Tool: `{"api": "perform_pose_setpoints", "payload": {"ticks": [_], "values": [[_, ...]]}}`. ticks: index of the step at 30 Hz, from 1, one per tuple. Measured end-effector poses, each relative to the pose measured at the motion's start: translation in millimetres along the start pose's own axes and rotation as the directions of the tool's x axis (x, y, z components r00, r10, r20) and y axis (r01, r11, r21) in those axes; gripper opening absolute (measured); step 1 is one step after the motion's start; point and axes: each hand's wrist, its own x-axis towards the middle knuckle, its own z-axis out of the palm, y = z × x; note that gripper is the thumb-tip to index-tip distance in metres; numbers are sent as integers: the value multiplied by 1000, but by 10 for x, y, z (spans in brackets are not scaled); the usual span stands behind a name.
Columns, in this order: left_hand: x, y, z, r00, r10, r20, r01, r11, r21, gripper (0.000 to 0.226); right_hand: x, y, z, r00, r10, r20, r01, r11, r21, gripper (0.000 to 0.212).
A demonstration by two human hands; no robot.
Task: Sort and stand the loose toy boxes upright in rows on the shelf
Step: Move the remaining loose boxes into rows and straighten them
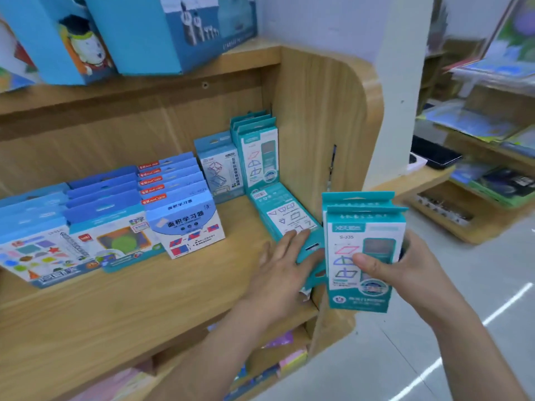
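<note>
Two teal boxes (364, 224) are standing upright in the right hand (411, 270), which is gripping them just off the near right end of the shelf (173, 299). The left hand (282, 261), fingers straight, is resting on a flat-lying teal box (285, 215); an upright teal row (256, 151) is standing behind it

rest | white pillar (402, 82); low wooden rack (477, 228) beyond it; pale floor (434, 348)

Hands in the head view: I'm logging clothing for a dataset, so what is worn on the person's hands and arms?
Nothing is worn. The left hand and the right hand are bare, with no gloves, and no ring shows on the visible fingers. The left forearm and the right forearm are bare down to the picture's edge: no sleeve, watch or bracelet is in sight.
</note>
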Motion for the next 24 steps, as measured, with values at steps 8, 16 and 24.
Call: {"api": "perform_pose_setpoints", "payload": {"ticks": [8,16,24], "values": [[106,-29,180,978,8,-209,-23,998,-65,70,39,114,-183,999,44,-8,-44,999,18,56],[384,-351,-283,858,-142,-494,2,962,-273,54,81,112,-70,976,27,215,-38,998,51,84],[932,-912,-1170,833,-448,-324,173,767,-617,32,326,-73,184,966,-23,258,2,997,80,51]]}}
